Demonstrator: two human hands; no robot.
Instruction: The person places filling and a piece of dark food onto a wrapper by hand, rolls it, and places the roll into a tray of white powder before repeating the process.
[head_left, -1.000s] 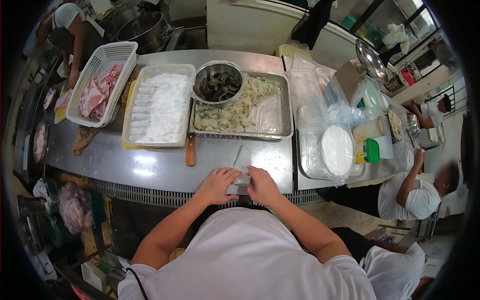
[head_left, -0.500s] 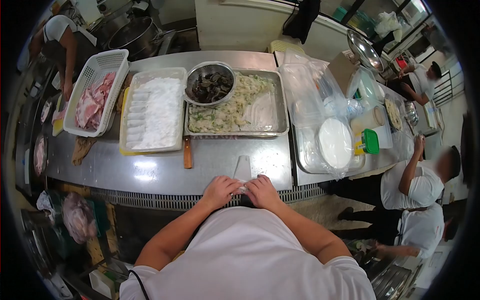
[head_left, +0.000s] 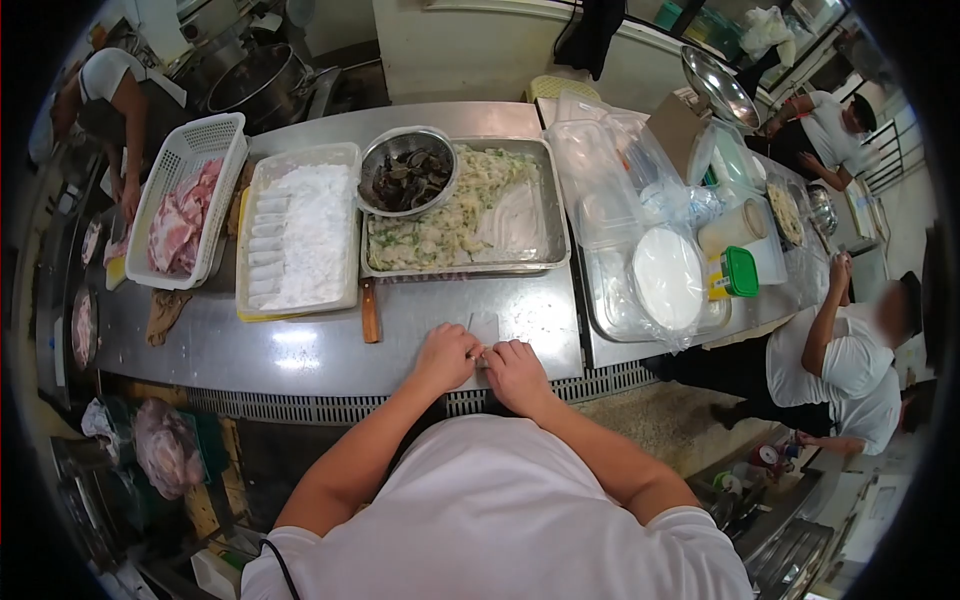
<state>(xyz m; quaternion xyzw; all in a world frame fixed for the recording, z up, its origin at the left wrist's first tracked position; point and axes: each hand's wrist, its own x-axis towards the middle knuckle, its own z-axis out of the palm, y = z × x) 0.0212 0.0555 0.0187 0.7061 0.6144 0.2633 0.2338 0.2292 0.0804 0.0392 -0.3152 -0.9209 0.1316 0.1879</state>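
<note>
My left hand (head_left: pixel 447 357) and my right hand (head_left: pixel 517 374) meet at the front edge of the steel table, fingers curled in a pinch. Between them is a thin pale spring roll wrapper (head_left: pixel 484 326); its flat end lies on the steel beyond my fingertips, and the rolled part is mostly hidden. Ahead stands a metal tray (head_left: pixel 556 215) with chopped pale-green filling (head_left: pixel 425 245) and a whitish sheet-like patch on its right. A colander (head_left: pixel 369 165) of dark pieces rests on its back left corner. Left of it, a white tub (head_left: pixel 348 290) holds pale rolls (head_left: pixel 266 245) and white powder.
A wooden-handled tool (head_left: pixel 371 312) lies before the tub. At left is a white basket (head_left: pixel 233 160) of raw meat (head_left: pixel 186 225) and a brown cloth (head_left: pixel 167 312). Plastic-wrapped containers (head_left: pixel 590 180) and a green-lidded tub (head_left: pixel 740 272) stand right. Co-workers (head_left: pixel 822 350) stand at both sides.
My hands have moved slightly forward over the wrapper, and less of its flat strip shows. The view has shifted a little. At right, the rear co-worker has changed position.
</note>
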